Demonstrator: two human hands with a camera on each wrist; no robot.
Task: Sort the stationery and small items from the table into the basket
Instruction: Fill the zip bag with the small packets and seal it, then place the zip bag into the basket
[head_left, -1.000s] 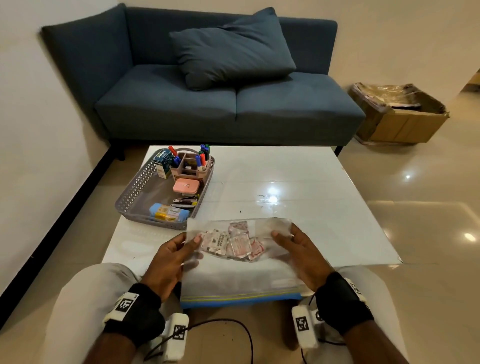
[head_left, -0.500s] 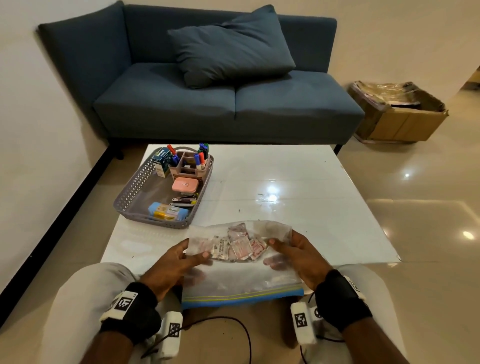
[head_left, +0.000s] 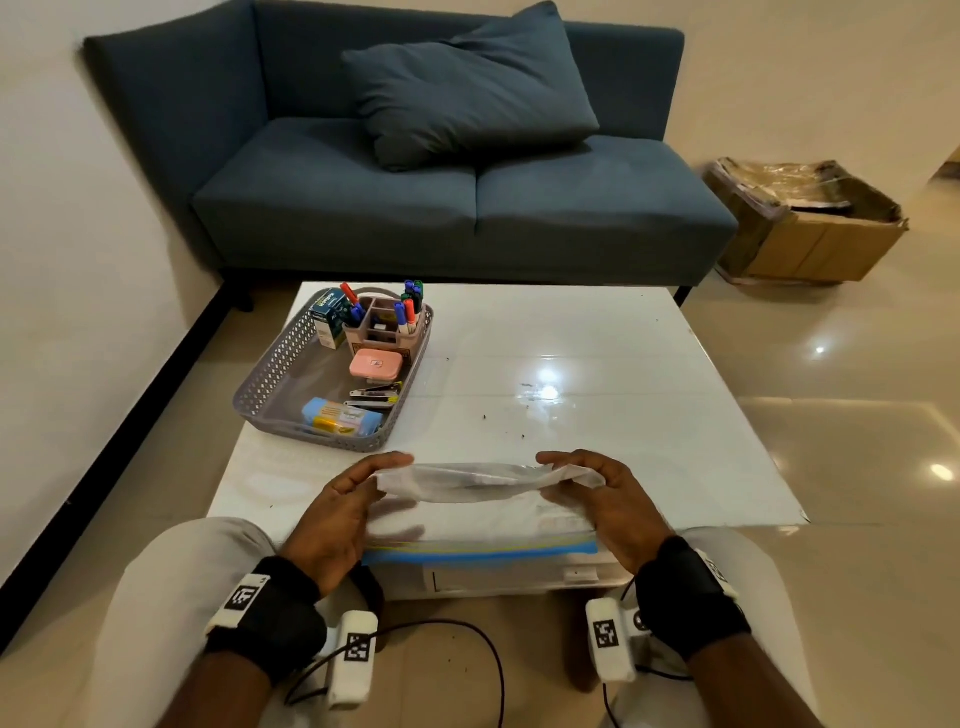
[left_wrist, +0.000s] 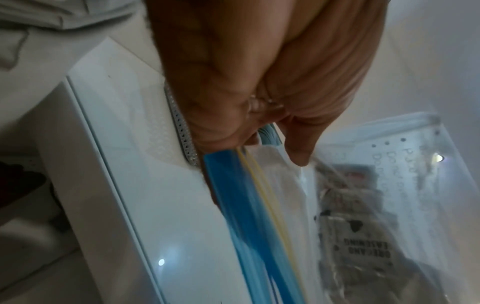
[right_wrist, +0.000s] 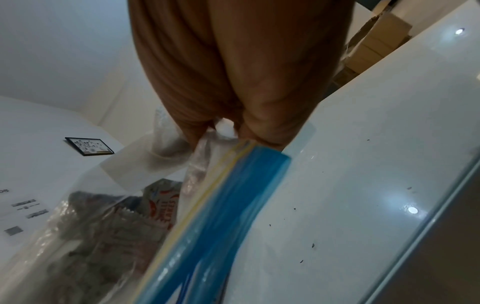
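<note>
My left hand (head_left: 337, 525) and right hand (head_left: 610, 506) hold the clear zip bag (head_left: 478, 512) by its two far corners, fingers (head_left: 387, 460) curled and pinching the plastic. I have folded its far end up and toward me. The bag's blue zip strip (left_wrist: 241, 209) lies along the near edge of the white tabletop (head_left: 597, 364), sachets (right_wrist: 158, 201) showing inside. The grey basket (head_left: 270, 379) sits at the tabletop's far left, near the bag but apart; bare surface extends right and beyond.

Dim room, tabletop glare, wrist blur
</note>
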